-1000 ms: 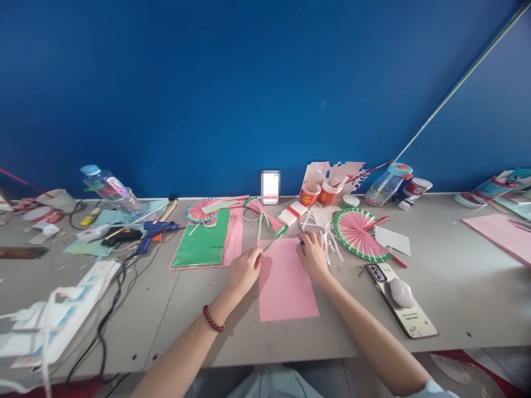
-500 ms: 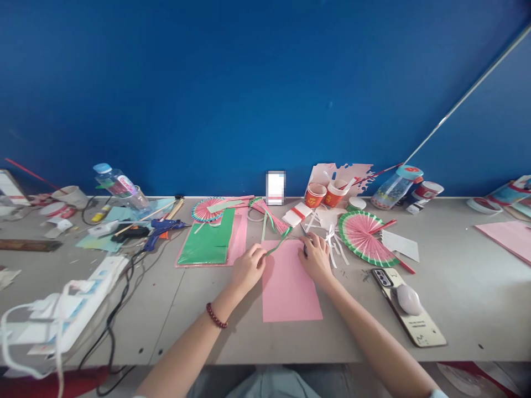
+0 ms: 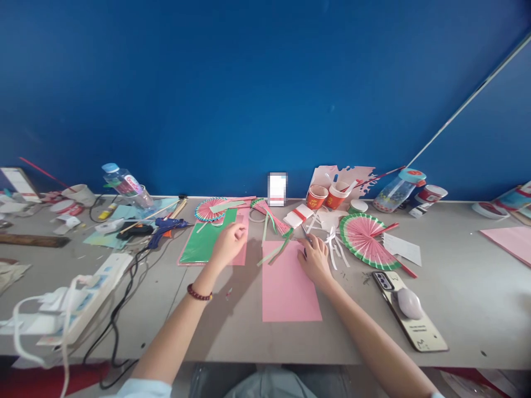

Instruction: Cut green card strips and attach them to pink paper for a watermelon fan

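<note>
A pink paper sheet [image 3: 290, 284] lies flat in front of me. My right hand [image 3: 315, 258] rests at its top right corner, fingers curled round what look like small scissors [image 3: 304, 234]. My left hand [image 3: 227, 243] hovers over the green sheet [image 3: 205, 243] and the pink sheet beneath it, fingers loosely apart and holding nothing. Green and pink paper strips [image 3: 274, 251] lie loose between my hands. A folded watermelon fan [image 3: 365, 240] lies to the right, and a smaller round fan [image 3: 207, 209] sits behind the green sheet.
White paper strips [image 3: 337, 246] lie beside my right hand. A phone [image 3: 409, 312] lies at the right front. Red paper cups [image 3: 317, 196] and a bottle [image 3: 396, 189] stand by the blue wall. A blue glue gun [image 3: 164, 226], cables and a power strip [image 3: 85, 298] crowd the left.
My left hand let go of the green strip and moved left and away, over the green sheet. The strip now lies on the table. My right hand stayed put.
</note>
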The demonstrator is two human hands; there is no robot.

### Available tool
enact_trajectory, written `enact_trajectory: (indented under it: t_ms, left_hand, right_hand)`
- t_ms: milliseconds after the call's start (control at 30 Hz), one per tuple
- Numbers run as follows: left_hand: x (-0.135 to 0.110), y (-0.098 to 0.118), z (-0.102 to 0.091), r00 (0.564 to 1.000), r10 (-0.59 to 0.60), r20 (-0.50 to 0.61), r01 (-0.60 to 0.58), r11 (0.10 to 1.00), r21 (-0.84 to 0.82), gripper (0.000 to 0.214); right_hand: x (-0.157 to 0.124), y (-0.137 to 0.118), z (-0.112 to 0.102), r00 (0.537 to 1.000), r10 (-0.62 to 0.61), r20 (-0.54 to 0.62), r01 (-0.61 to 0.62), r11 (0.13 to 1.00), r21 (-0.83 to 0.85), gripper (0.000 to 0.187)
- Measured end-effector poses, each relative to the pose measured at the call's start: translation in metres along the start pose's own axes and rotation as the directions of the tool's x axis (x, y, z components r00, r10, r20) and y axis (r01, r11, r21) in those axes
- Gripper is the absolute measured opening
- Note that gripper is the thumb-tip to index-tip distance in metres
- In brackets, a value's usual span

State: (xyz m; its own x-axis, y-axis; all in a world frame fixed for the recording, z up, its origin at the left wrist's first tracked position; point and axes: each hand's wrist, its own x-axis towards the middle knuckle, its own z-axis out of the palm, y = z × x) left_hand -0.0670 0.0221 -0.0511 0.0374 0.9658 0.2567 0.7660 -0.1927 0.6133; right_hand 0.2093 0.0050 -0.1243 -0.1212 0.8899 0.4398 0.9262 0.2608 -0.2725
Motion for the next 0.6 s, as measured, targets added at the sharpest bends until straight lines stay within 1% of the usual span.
enact_trajectory:
  t_ms: [67,133,200,300,367,433,533,600]
  left_hand:
    - [0.017,-0.018,-0.007,0.995,-0.032,-0.091,0.04,0.995,0.088,0.019]
    - [0.032,-0.036,-0.012,0.977,-0.093,-0.191,0.126,0.977,0.171,0.021]
    - [0.043,-0.051,-0.015,0.959,-0.164,-0.232,0.216,0.951,0.223,0.022]
    - [0.053,-0.068,-0.022,0.946,-0.212,-0.245,0.274,0.927,0.257,0.022]
    - [0.056,-0.075,-0.028,0.943,-0.24,-0.23,0.299,0.916,0.269,0.022]
    - [0.059,-0.081,-0.037,0.943,-0.274,-0.189,0.319,0.907,0.276,0.021]
    - [0.061,-0.088,-0.052,0.94,-0.329,-0.09,0.34,0.894,0.292,0.018]
    - [0.06,-0.091,-0.061,0.932,-0.362,-0.005,0.345,0.886,0.309,0.014]
  right_hand:
    - [0.0,0.0,0.0,1.0,0.005,0.008,-0.005,1.0,-0.008,0.032]
    - [0.0,0.0,-0.001,1.0,0.007,0.02,-0.007,1.0,-0.009,0.032]
    - [0.001,0.0,-0.002,1.0,0.009,0.03,-0.009,1.0,-0.003,0.033]
    - [0.001,0.0,-0.002,0.999,0.009,0.033,-0.009,1.0,0.01,0.034]
    - [0.002,0.0,-0.002,1.0,0.006,0.027,-0.006,1.0,0.019,0.034]
    - [0.002,0.0,-0.001,1.0,0.006,0.023,-0.007,1.0,0.022,0.033]
    - [0.002,0.001,0.0,1.0,0.01,0.025,-0.01,1.0,0.014,0.033]
    - [0.002,0.002,0.001,1.0,0.007,0.03,-0.007,1.0,0.011,0.033]
